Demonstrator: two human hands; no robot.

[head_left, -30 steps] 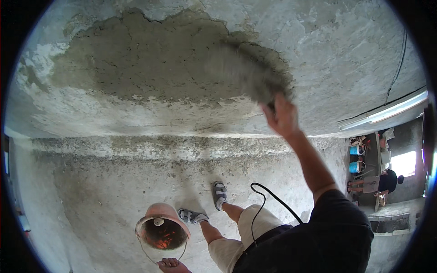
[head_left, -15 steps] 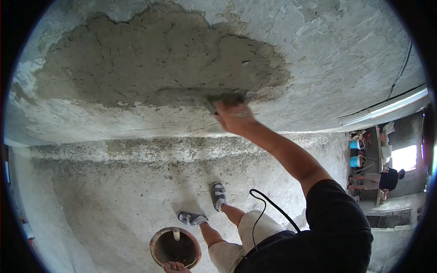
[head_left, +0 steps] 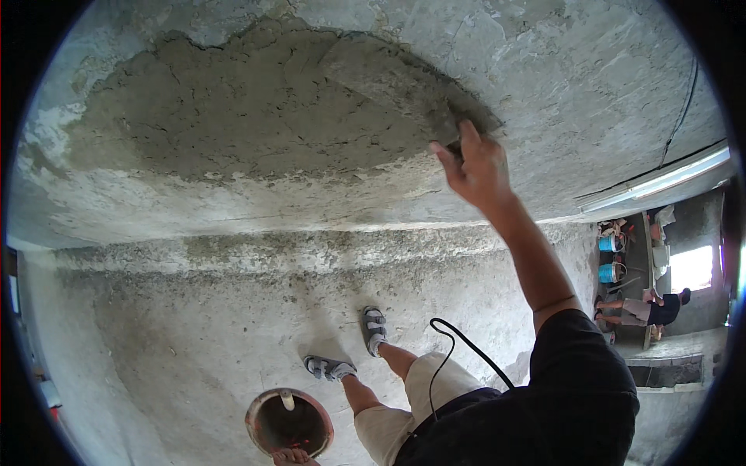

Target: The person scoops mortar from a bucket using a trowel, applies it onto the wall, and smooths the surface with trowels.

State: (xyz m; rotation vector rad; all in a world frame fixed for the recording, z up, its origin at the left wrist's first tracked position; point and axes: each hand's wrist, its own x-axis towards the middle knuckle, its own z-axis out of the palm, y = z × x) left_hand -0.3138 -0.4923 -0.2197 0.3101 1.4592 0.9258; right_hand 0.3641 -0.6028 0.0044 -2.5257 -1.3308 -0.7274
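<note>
My right hand (head_left: 474, 163) is closed on a long steel trowel (head_left: 381, 85) with a dull grey blade, held flat against the wall (head_left: 544, 93) at the upper right end of a dark, wet patch of plaster (head_left: 217, 101) with cracks and a ragged edge. At the bottom edge my left hand (head_left: 294, 455) is closed round the handle of a reddish bucket (head_left: 326, 426). The bucket's inside is dark, with a pale cylindrical thing (head_left: 287, 399) in it.
My sandalled feet (head_left: 374, 326) stand on the grey floor (head_left: 186, 349) below the wall. A black cable (head_left: 474, 349) loops by my waist. At the far right are blue buckets (head_left: 611, 245), another person (head_left: 659, 309), a bright window opening (head_left: 690, 269) and a pale strip (head_left: 657, 182).
My right hand and trowel first swept down and left, then moved back up and right, the blade now slanting. The bucket in my left hand has dropped and shifted slightly right from its earliest place.
</note>
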